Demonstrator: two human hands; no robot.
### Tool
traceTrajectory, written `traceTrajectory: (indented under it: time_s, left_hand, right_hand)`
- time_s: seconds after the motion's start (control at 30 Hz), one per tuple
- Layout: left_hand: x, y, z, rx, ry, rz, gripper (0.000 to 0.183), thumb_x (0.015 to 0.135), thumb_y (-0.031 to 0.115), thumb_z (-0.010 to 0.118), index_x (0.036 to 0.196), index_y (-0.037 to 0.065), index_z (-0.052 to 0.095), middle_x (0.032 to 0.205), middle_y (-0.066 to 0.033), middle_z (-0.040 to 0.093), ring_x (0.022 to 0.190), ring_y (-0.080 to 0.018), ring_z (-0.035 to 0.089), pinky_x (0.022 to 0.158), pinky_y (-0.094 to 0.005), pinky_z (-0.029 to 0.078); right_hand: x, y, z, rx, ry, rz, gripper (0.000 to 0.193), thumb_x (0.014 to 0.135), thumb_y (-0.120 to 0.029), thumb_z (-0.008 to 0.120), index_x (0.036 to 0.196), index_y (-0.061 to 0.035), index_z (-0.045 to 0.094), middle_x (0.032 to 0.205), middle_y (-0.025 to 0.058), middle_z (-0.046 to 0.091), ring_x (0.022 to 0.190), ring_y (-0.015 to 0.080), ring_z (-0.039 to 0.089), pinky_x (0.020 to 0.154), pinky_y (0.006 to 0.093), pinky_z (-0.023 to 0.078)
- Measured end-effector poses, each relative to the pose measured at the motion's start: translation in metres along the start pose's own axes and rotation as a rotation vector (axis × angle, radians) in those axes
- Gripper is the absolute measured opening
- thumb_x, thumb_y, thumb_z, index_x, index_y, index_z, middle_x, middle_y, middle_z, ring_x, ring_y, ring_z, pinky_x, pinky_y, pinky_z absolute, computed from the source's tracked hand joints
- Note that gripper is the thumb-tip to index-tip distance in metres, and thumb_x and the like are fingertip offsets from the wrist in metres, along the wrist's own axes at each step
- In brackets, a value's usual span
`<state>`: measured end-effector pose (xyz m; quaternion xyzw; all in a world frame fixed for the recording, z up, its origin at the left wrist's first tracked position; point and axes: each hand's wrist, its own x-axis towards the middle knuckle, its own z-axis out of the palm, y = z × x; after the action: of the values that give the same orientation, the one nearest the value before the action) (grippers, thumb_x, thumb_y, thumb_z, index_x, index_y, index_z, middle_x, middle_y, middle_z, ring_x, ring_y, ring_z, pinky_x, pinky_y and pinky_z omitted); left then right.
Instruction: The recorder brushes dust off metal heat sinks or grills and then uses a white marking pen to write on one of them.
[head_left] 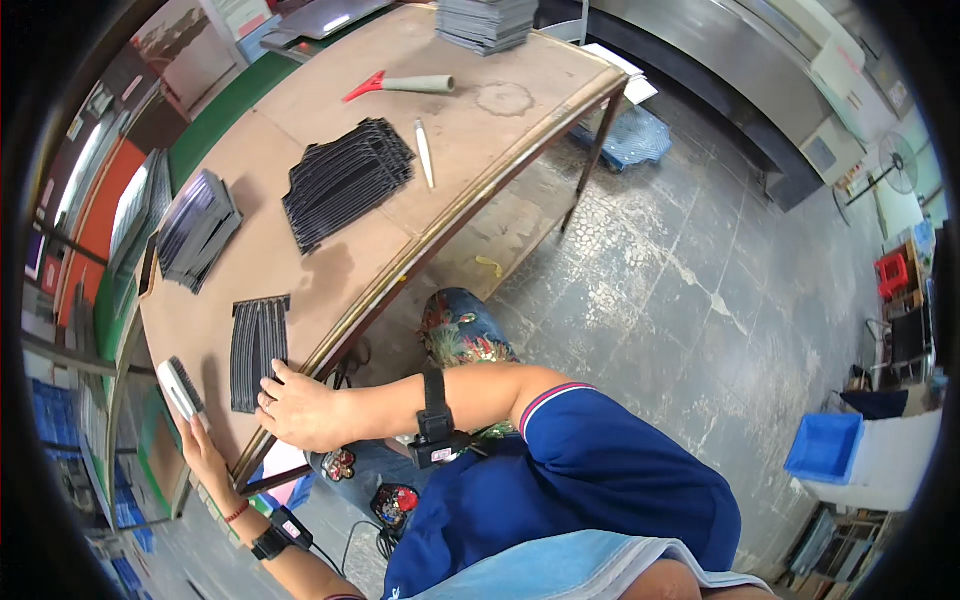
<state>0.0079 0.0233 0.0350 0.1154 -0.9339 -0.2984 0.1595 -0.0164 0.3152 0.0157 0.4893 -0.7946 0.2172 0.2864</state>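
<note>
A white brush with dark bristles (181,390) is at the near left of the table, and my left hand (207,460) has its fingers closed at its lower end. Beside it lie flat black slatted pieces (258,352), side by side near the table's front edge. On their right edge rests my right hand (305,408), fingers bent a little and apart, not wrapped round anything I can see. Farther off, a spread pile of similar black pieces (348,183) covers part of the tabletop. A stack of dark flat plates (198,232) stands left of that pile.
The brown table (330,285) has a metal-trimmed front edge. On it lie a white pen-like stick (425,153) and a grey-handled red tool (405,85). A grey stack (486,25) stands at the far end. A blue bin (824,447) is at the right.
</note>
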Motion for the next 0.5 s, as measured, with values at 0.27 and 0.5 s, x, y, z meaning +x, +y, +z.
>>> traceTrajectory:
  time_s: [0.27,0.5]
  left_hand:
    - [-0.007,-0.024,0.009,-0.022,0.162,0.172,0.038,0.099,0.024,0.048,0.123,-0.005,0.053,0.081,-0.0038,0.053,0.070,-0.0113,0.046,0.060,-0.0272,0.040]
    - [-0.011,0.031,0.009,0.004,0.172,0.026,0.034,0.096,0.025,0.053,0.118,0.001,0.058,0.080,-0.0084,0.062,0.073,-0.0141,0.055,0.066,-0.0300,0.045]
  right_hand:
    - [0.027,-0.020,0.015,0.036,-0.186,0.073,0.021,0.073,-0.019,0.059,0.075,-0.0015,0.070,0.085,0.0110,0.062,0.084,0.0257,0.056,0.067,0.0366,0.042]
    - [0.006,0.023,-0.022,0.187,-0.033,-0.305,0.021,0.072,-0.011,0.057,0.087,0.0035,0.058,0.093,0.0196,0.064,0.088,0.0313,0.064,0.082,0.0414,0.052]
